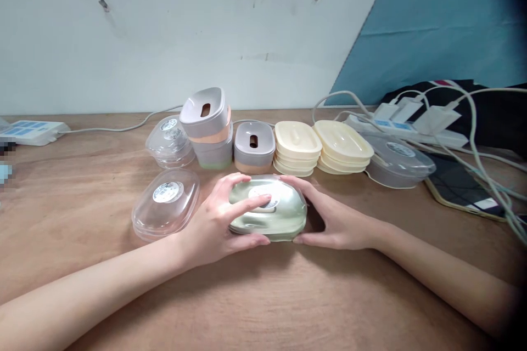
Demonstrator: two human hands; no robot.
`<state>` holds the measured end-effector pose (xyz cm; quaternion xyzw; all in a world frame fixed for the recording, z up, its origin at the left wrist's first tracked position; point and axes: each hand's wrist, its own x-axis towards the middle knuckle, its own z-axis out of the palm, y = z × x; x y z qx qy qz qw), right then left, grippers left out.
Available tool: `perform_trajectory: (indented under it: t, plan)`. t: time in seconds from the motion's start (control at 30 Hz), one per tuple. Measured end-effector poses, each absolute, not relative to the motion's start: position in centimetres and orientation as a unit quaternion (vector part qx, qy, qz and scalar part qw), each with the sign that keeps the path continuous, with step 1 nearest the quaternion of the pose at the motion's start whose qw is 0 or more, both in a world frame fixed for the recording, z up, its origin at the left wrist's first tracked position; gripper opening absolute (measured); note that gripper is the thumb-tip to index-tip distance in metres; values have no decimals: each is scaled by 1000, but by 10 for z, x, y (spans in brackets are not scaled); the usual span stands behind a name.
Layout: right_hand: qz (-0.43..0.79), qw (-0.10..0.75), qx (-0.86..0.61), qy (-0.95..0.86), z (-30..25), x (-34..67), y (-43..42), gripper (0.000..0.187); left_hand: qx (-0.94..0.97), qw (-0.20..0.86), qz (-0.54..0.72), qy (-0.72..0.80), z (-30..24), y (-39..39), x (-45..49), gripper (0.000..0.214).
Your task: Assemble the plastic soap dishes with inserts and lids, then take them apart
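Observation:
A pale green soap box (284, 218) under a transparent lid with a round white label is on the wooden table in front of me. My left hand (218, 219) grips its left side, thumb along the near edge and one finger on the label. Around the right end curls my right hand (337, 222), thumb at the near corner and fingers at the far rim. Left of my left hand lies a transparent lid (164, 211) with a similar label. Behind the box are a grey soap box (254, 148) with a slotted top and pale yellow trays (297, 145) in a stack.
Grey soap boxes (209, 137) with orange and green bands stand stacked, beside more transparent lids (168, 140). A second yellow stack (343, 148), a lidded grey box (401, 162), a phone (461, 184) and white cables (477, 142) lie right. Power strips (35, 131) sit at both sides.

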<state>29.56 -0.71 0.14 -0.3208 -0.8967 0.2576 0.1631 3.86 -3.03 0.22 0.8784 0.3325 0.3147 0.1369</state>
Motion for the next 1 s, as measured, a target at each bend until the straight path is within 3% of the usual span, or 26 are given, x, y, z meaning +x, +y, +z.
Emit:
perform_trajectory:
  t: [0.33, 0.6, 0.7, 0.87, 1.0]
  plan:
    - [283, 205, -300, -888, -3, 298, -2, 83, 874, 182, 314, 323, 2, -33, 36, 54]
    - [273, 226, -316, -880, -2, 299, -1, 71, 864, 232, 310, 323, 8, -33, 37, 41]
    - [279, 225, -309, -881, -2, 299, -3, 72, 860, 249, 280, 346, 11, -35, 37, 45]
    - [250, 185, -318, -896, 1, 293, -9, 87, 859, 258, 268, 351, 11, -35, 36, 50]
    - [242, 195, -299, -902, 3, 289, -12, 80, 860, 270, 280, 329, 8, -34, 35, 62]
